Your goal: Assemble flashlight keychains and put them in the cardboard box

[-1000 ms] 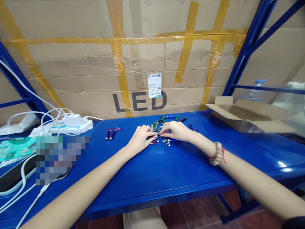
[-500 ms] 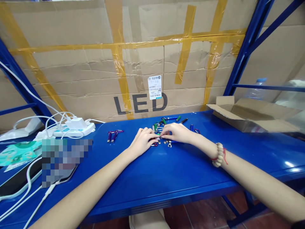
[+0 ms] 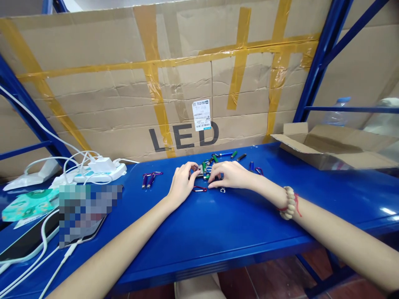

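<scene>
- The step in hand is looking like fine parts handling: the left hand [image 3: 181,182] is steadying a small dark piece [image 3: 200,177] while the right hand [image 3: 230,174] is working just beside it at the cluster.
- Left hand: thumb and forefinger are pinching nearly together on that piece; the fingers are covering most of it.
- Right hand: fingers are curling, and thumb and fingertips are standing slightly apart; cannot tell whether anything tiny is sitting between them.
- The next move is probably calling for a light, precise fingertip pinch, with the left hand staying steady.
- The piece is resting in the left hand above the middle of the bench [image 3: 174,232], near the cardboard panel [image 3: 124,104].
- Counting tubes: two purple tubes [image 3: 144,181] are lying well apart on the left; at least three green tubes [image 3: 234,155], one dark tube [image 3: 241,157] and two blue tubes [image 3: 251,166] are showing. The hands are hiding others, so totals are remaining uncertain.
- Counting others: one red clip [image 3: 200,189] is lying in front of the fingers; one open carton [image 3: 327,160] is standing on the right; one power strip [image 3: 115,171] is lying on the left.
</scene>
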`<state>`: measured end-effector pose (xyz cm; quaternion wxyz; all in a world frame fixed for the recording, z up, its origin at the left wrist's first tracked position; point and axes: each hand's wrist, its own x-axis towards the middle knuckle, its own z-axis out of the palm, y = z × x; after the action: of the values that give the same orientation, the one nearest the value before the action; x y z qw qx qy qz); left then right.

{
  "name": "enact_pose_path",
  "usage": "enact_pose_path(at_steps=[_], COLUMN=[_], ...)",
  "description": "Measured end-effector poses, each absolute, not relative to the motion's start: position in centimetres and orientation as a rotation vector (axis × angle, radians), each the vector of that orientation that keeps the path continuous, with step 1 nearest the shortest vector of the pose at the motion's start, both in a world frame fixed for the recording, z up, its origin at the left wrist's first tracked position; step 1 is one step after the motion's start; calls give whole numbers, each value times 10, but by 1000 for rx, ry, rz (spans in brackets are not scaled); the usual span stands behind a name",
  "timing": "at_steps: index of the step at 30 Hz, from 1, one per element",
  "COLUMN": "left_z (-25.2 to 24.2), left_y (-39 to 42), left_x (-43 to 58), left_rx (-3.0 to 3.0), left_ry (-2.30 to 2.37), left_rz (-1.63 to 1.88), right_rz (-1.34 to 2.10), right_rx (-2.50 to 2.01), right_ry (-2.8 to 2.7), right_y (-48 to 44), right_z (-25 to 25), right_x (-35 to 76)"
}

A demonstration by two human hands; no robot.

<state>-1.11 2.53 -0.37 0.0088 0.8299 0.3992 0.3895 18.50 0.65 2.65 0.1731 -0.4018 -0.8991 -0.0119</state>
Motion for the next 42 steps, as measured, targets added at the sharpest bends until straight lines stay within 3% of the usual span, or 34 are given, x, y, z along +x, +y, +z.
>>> enact_pose_path(at_steps=[16, 21, 27, 42], left_z=[-5, -5, -5, -6], left_y=[18, 18, 18, 18], left_x=[-9, -7, -8, -9], left_rx=[2597, 2677, 2793, 2791], left_ry=[1128, 1175, 1116, 1155], left_rz=[1252, 1269, 1245, 1220], right_rz=[215, 138, 261, 271], right_rx=[-1277, -1323, -1039, -834], right_ry=[-2489, -2303, -1844, -2075], right_y=[4, 5, 6, 5], right_z=[22, 23, 24, 22], right_x=[176, 175, 171, 170])
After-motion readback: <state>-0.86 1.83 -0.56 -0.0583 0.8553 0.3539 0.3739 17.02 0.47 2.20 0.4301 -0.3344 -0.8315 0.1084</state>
